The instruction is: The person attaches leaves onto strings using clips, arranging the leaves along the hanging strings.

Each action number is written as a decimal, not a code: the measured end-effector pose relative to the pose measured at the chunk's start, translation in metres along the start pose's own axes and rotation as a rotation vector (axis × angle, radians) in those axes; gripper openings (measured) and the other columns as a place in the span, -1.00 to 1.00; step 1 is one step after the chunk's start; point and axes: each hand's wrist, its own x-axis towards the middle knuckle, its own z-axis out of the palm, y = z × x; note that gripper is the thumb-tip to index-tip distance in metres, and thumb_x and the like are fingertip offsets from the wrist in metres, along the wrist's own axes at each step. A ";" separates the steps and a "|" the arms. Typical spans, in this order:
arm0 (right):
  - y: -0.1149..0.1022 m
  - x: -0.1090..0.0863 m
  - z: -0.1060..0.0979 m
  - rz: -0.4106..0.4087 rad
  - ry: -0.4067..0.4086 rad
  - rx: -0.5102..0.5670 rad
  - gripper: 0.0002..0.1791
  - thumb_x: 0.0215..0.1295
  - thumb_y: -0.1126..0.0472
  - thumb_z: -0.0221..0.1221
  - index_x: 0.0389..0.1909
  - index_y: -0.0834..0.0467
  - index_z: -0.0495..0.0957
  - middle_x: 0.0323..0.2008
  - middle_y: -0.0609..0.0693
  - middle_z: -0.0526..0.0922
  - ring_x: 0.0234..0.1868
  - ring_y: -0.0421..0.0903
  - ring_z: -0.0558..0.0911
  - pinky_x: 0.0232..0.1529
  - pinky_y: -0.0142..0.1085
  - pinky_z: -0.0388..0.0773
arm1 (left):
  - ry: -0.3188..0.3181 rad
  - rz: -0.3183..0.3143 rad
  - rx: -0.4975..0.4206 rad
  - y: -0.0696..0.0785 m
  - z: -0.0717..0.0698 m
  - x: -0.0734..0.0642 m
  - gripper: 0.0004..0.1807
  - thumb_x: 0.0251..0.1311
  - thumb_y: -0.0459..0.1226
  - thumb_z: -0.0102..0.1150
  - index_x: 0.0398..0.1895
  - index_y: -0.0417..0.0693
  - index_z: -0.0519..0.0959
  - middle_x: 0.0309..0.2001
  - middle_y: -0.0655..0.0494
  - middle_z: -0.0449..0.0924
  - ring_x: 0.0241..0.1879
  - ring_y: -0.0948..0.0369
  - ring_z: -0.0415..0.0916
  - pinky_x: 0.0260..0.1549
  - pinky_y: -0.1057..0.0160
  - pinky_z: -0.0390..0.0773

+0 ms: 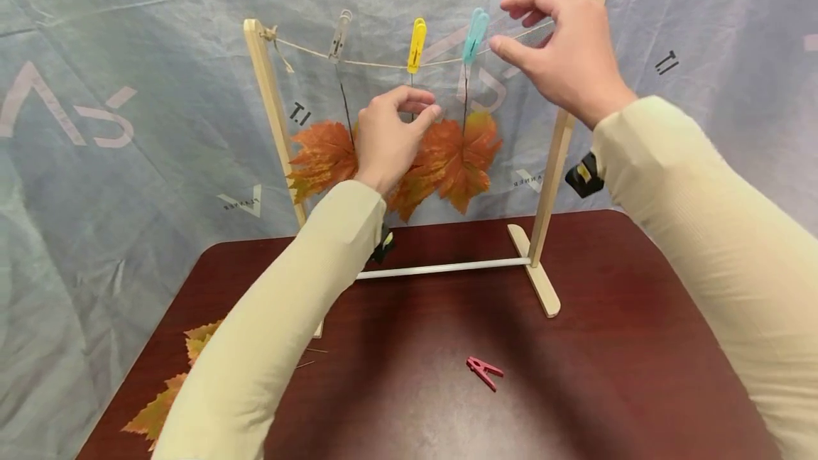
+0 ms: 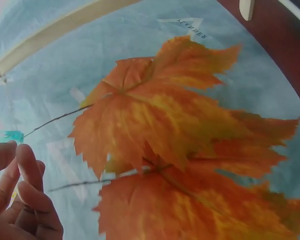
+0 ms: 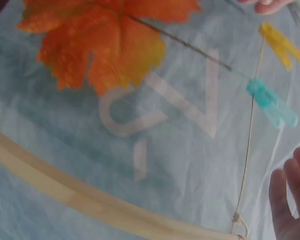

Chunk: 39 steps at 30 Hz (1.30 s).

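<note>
Beside the teal clothespin (image 1: 476, 35) my right hand (image 1: 565, 48) is raised, thumb and fingers spread and nothing between them. That clothespin grips the string (image 1: 377, 64) and the stem of an orange maple leaf (image 1: 465, 155). Lower and to the left, my left hand (image 1: 393, 133) hovers in front of the hanging leaves, fingers loosely bent and holding nothing. Above it, a yellow clothespin (image 1: 417, 45) is clipped on the string over a second leaf (image 1: 409, 194), partly hidden by the hand. A grey clothespin (image 1: 341, 35) holds a third leaf (image 1: 322, 158) on the left.
The string spans a wooden frame with a left post (image 1: 271, 91), a right post (image 1: 554, 162) and a white bottom bar (image 1: 441, 270). On the dark red table (image 1: 409, 389) lies a red clothespin (image 1: 484, 373). More maple leaves (image 1: 160, 407) lie at the left, partly under my sleeve.
</note>
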 end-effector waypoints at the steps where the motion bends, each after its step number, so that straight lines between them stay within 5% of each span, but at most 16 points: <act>1: 0.001 -0.005 0.001 0.004 0.000 0.009 -0.53 0.38 0.01 0.29 0.25 0.09 0.61 0.12 0.04 0.59 -0.01 -0.21 0.51 -0.02 -0.45 0.44 | 0.000 0.009 -0.018 -0.002 -0.004 -0.004 -0.76 0.38 -0.08 0.29 -0.01 0.06 0.73 -0.13 0.17 0.74 -0.43 0.17 0.60 -0.44 0.30 0.48; 5: 0.005 -0.029 0.006 0.001 -0.043 0.050 -0.60 0.36 0.06 0.32 0.15 0.13 0.66 0.06 0.03 0.63 -0.08 -0.23 0.51 -0.10 -0.46 0.41 | -0.009 0.013 -0.092 -0.014 -0.020 -0.021 -0.79 0.38 -0.16 0.30 -0.03 0.00 0.73 -0.12 0.12 0.74 -0.42 0.09 0.69 -0.40 0.27 0.62; 11: 0.019 -0.070 0.014 -0.037 -0.135 0.099 -0.66 0.36 0.17 0.33 0.10 0.18 0.67 0.00 0.04 0.68 0.00 -0.10 0.56 -0.06 -0.40 0.42 | 0.006 0.028 -0.083 -0.041 -0.045 -0.046 -0.79 0.36 -0.20 0.31 -0.02 -0.05 0.74 -0.15 0.10 0.74 -0.39 0.14 0.59 -0.37 0.26 0.51; 16: 0.032 -0.098 0.020 0.038 -0.209 0.138 -0.68 0.35 0.14 0.35 0.09 0.12 0.69 -0.02 -0.02 0.69 -0.02 -0.11 0.57 -0.07 -0.36 0.45 | -0.042 -0.011 -0.054 -0.071 -0.062 -0.067 -0.78 0.37 -0.21 0.30 0.00 -0.07 0.73 -0.16 0.08 0.73 -0.31 0.10 0.61 -0.32 0.21 0.52; 22: 0.049 -0.130 0.030 0.145 -0.315 0.178 -0.66 0.37 0.07 0.34 0.11 0.04 0.67 0.03 -0.04 0.67 -0.14 -0.09 0.63 -0.17 -0.32 0.50 | -0.096 -0.054 0.030 -0.111 -0.072 -0.098 -0.77 0.39 -0.13 0.29 0.00 0.02 0.74 -0.15 0.11 0.72 -0.27 0.16 0.60 -0.30 0.17 0.51; 31: 0.068 -0.172 0.048 0.143 -0.381 0.223 -0.74 0.36 0.11 0.34 0.03 0.04 0.69 -0.15 -0.07 0.72 -0.27 -0.13 0.61 -0.25 -0.38 0.51 | -0.162 -0.128 0.106 -0.162 -0.087 -0.143 -0.76 0.36 -0.05 0.31 -0.04 0.08 0.74 -0.19 0.21 0.75 -0.24 0.28 0.61 -0.28 0.27 0.49; 39: 0.082 -0.208 0.067 0.134 -0.431 0.245 -0.76 0.29 0.23 0.38 -0.03 0.08 0.70 -0.23 -0.08 0.71 -0.24 -0.20 0.62 -0.25 -0.37 0.56 | -0.251 -0.171 0.164 -0.197 -0.095 -0.176 -0.85 0.31 -0.18 0.37 -0.11 0.06 0.75 -0.21 0.18 0.76 -0.34 0.25 0.60 -0.38 0.29 0.54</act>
